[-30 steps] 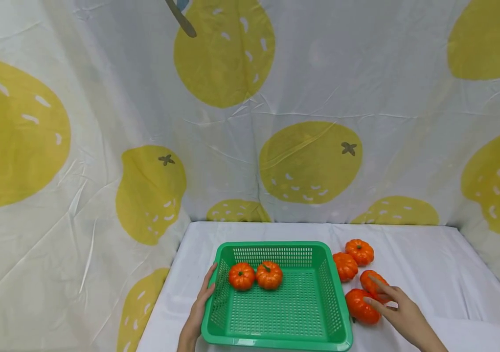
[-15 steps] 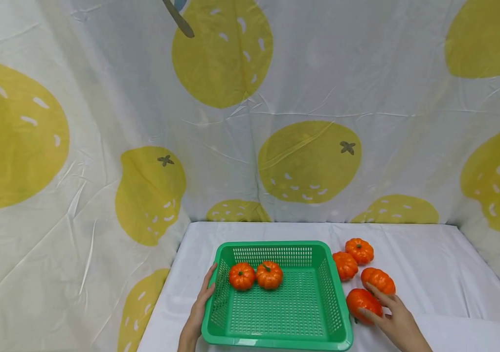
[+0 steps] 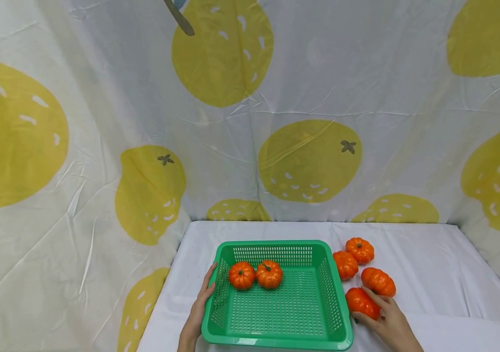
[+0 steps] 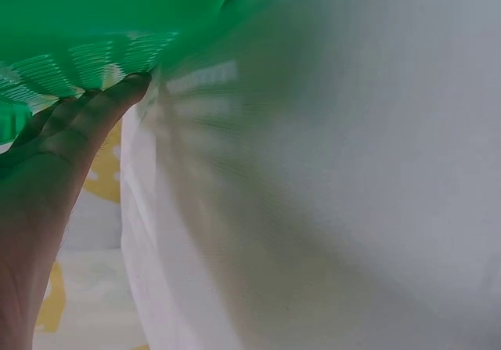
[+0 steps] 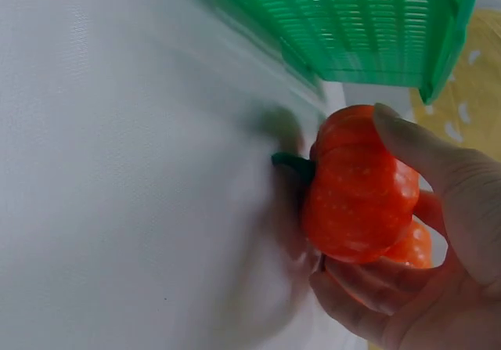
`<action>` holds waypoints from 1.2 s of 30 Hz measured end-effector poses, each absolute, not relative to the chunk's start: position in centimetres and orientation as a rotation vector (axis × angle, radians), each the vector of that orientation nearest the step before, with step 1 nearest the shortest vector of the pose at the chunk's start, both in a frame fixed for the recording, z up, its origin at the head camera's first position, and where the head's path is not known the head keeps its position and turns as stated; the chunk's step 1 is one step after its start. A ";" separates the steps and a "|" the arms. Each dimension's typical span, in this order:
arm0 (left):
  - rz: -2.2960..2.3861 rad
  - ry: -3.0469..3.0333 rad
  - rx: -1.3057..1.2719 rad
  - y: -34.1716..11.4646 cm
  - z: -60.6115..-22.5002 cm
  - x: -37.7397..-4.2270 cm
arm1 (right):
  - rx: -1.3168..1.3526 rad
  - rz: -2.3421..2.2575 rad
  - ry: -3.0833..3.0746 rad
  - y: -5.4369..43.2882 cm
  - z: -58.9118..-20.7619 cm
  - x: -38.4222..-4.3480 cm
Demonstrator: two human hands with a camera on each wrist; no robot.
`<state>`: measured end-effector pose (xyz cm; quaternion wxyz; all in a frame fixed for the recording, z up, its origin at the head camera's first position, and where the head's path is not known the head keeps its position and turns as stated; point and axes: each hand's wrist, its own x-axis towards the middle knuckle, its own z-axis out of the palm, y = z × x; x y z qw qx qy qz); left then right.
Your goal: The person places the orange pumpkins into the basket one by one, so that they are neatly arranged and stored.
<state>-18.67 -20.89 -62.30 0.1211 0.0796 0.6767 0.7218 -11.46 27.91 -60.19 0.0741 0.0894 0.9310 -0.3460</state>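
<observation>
My right hand (image 3: pixel 388 322) holds a small orange-red pumpkin (image 3: pixel 362 302) just right of the green basket (image 3: pixel 276 342). In the right wrist view the pumpkin (image 5: pixel 356 189) sits between thumb and fingers, its green stem pointing away from the palm. My left hand (image 3: pixel 196 313) rests with extended fingers along the basket's left side. The left wrist view shows those fingers (image 4: pixel 102 111) against the slotted wall of the basket (image 4: pixel 117 5). Inside the basket, towards the back left, lie a pumpkin (image 3: pixel 241 276) and another pumpkin (image 3: pixel 269 275) side by side.
Right of the basket lie three more orange pumpkins: one (image 3: pixel 378 282) just behind my right hand, one (image 3: pixel 345 265) by the basket's rim, one (image 3: pixel 359 251) farthest back. A white cloth (image 3: pixel 435 274) covers the table. A curtain (image 3: pixel 223 161) with yellow fruit prints hangs behind.
My right hand has moved left and towards me, off the pumpkin at the right, and closed around the nearest one. My left hand and the basket stay in place.
</observation>
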 end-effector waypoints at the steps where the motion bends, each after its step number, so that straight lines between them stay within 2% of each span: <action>1: 2.108 1.975 0.233 -20.9 -62.3 -18.6 | 0.268 -1.032 2.792 28.0 -60.2 -11.5; 36: 2.116 1.993 0.194 -20.6 -62.3 -18.3 | 0.241 -0.821 2.685 28.8 -58.6 -12.2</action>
